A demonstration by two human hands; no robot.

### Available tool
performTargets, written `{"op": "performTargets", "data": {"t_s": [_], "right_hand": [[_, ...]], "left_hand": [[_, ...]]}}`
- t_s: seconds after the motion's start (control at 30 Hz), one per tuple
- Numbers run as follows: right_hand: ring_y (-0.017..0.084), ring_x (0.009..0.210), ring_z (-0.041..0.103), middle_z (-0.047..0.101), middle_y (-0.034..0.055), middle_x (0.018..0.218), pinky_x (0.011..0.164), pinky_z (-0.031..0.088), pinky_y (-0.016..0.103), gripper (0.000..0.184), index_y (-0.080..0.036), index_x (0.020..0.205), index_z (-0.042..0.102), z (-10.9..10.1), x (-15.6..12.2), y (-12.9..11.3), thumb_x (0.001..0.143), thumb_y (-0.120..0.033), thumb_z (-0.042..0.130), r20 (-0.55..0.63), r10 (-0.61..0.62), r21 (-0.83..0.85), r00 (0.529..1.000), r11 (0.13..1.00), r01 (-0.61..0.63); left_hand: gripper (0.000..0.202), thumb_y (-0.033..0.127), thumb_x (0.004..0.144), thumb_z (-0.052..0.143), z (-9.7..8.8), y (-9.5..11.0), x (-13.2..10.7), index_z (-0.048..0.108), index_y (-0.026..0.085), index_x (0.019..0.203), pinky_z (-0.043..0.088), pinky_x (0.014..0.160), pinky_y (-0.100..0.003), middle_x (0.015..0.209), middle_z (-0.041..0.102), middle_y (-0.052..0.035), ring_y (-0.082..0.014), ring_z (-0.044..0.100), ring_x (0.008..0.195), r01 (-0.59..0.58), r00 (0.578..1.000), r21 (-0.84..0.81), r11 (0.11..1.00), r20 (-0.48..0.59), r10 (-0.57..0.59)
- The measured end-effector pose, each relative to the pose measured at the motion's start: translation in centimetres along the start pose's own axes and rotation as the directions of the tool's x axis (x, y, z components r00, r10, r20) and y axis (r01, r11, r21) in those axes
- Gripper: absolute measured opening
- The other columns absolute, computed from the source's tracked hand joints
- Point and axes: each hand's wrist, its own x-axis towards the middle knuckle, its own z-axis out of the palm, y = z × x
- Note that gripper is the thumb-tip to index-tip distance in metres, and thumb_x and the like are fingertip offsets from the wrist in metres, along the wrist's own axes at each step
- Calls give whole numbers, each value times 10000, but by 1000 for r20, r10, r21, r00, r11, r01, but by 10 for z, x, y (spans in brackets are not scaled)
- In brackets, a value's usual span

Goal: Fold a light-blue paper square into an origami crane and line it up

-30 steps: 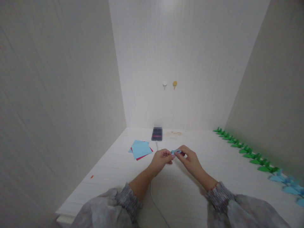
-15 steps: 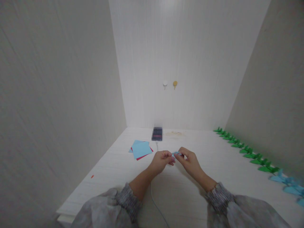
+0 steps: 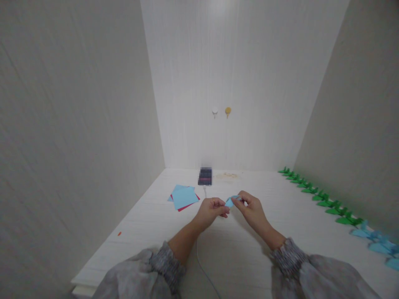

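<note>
A small folded piece of light blue paper (image 3: 230,202) is held up over the table between my two hands. My left hand (image 3: 213,211) pinches its left end, thumb and fingers closed on it. At the other end, my right hand (image 3: 248,205) grips the paper between thumb and bent fingers. Part of the paper is hidden behind the fingertips, and its exact folded shape is too small to make out. Left of my hands, flat square sheets of blue paper (image 3: 185,197) lie in a loose stack, with the edge of a red sheet (image 3: 184,207) showing underneath.
Green folded paper figures (image 3: 327,203) stand in a row along the right wall, with blue ones (image 3: 382,247) at the near end. A phone (image 3: 205,176) with a white cable (image 3: 204,270) rests near the back wall. An orange scrap (image 3: 119,234) lies at left. Two hooks (image 3: 228,111) are on the wall.
The blue paper has turned so that more of its flat face shows between my hands. My right hand has shifted slightly up and right; both hands still hold the paper.
</note>
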Motion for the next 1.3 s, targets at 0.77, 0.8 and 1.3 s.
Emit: {"op": "performTargets", "data": {"t_s": [0.77, 0.8, 1.3], "right_hand": [[101, 510, 390, 407, -34, 511, 496, 312, 209, 227, -168, 532, 482, 0, -1, -2, 712, -306, 469, 66, 48, 104, 997, 993, -55], [100, 507, 385, 403, -35, 508, 496, 310, 210, 231, -169, 530, 476, -1, 0, -2, 714, -307, 467, 55, 46, 99, 997, 994, -51], [118, 616, 445, 472, 11, 637, 571, 360, 227, 212, -162, 661, 516, 0, -3, -4, 765, -310, 407, 73, -115, 146, 991, 984, 104]], "left_hand": [[194, 234, 496, 670, -1, 4, -3, 551, 115, 591, 398, 561, -238, 537, 576, -4, -92, 510, 497, -43, 996, -90, 995, 74, 50], [203, 246, 496, 670, -2, 4, -3, 558, 111, 600, 400, 554, -237, 554, 580, -10, -91, 508, 494, -39, 997, -82, 996, 69, 45], [237, 324, 589, 596, -5, 5, 1, 543, 94, 608, 391, 515, -215, 563, 558, -17, -76, 486, 465, 23, 1000, -52, 998, 12, -22]]}}
